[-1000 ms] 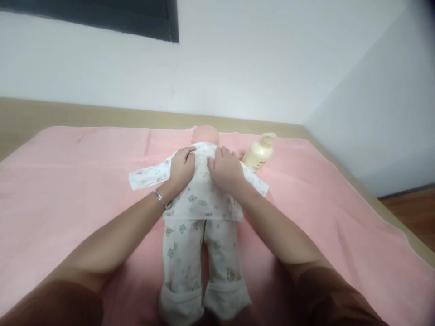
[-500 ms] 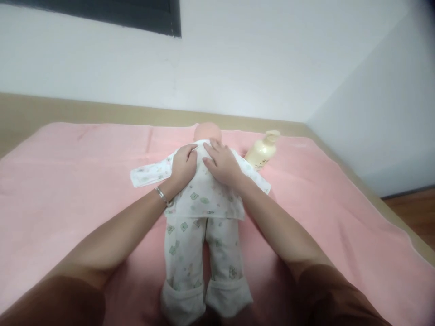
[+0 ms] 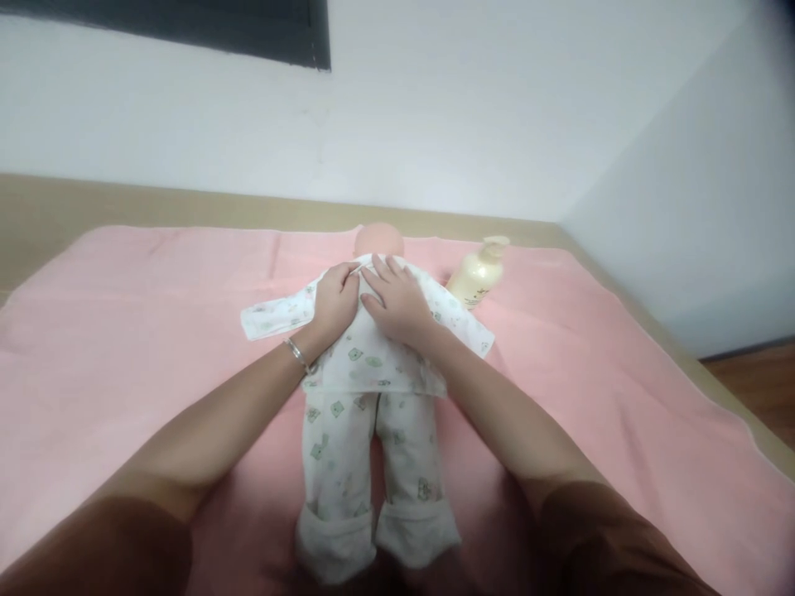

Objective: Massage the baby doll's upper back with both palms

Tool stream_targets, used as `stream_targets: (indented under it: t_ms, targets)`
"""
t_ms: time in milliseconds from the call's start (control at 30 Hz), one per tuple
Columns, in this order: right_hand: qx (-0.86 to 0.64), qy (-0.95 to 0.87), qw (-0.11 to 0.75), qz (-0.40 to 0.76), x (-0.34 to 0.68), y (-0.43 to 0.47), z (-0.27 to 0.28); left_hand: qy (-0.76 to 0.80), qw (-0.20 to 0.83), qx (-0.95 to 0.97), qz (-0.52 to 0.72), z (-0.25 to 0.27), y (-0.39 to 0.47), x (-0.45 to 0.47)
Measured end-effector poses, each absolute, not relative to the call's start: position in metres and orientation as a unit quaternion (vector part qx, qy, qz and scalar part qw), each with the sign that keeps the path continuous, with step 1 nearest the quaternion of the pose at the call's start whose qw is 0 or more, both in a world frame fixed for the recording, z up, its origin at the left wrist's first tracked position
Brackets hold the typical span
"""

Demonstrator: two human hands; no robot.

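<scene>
A baby doll (image 3: 354,364) lies with its head away from me, dressed in a white printed top and matching trousers with turned-up cuffs. Its smooth head (image 3: 378,238) shows no face from here. My left hand (image 3: 337,300) is closed around the left side of the doll's upper body, thumb on top; its other fingers are mostly hidden. Flat across the doll's upper back rests my right hand (image 3: 398,300), open, fingers spread. A silvery bracelet (image 3: 296,354) circles my left wrist. The doll's sleeves stretch out to both sides.
Beneath the doll spreads a pink cloth (image 3: 155,331) on a tan surface (image 3: 93,199). A cream pump bottle (image 3: 477,277) leans beside the doll's right sleeve. White walls (image 3: 435,108) stand behind and to the right, with a dark panel (image 3: 248,29) at upper left.
My right hand has slid slightly left across the doll's upper back, toward my left hand. My left hand stays in nearly the same place.
</scene>
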State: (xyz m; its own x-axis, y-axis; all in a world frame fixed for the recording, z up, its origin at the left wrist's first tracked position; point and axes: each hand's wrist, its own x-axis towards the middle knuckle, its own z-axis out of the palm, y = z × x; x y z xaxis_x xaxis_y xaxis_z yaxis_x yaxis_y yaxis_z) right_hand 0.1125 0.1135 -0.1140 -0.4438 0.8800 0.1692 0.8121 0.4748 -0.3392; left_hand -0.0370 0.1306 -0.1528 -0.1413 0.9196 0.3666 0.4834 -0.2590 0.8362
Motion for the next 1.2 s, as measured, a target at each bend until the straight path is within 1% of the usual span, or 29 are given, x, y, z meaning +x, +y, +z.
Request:
stream_targets:
  t_ms: [333,467,1033,1200]
  targets:
    - [-0.586,-0.779,0.184,0.128,0.126,0.135,-0.120,0.583,0.221,0.619,0.478,-0.152,0.131,-0.039]
    - [-0.585,-0.783,0.178,0.113,0.124,0.132,-0.119,0.585,0.221,0.619,0.475,-0.153,0.131,-0.039]
    - [-0.573,-0.788,0.212,0.082,0.127,0.138,-0.130,0.585,0.212,0.621,0.477,-0.155,0.131,-0.038]
    - [-0.581,-0.789,0.190,0.064,0.125,0.131,-0.124,0.581,0.208,0.625,0.479,-0.156,0.132,-0.039]
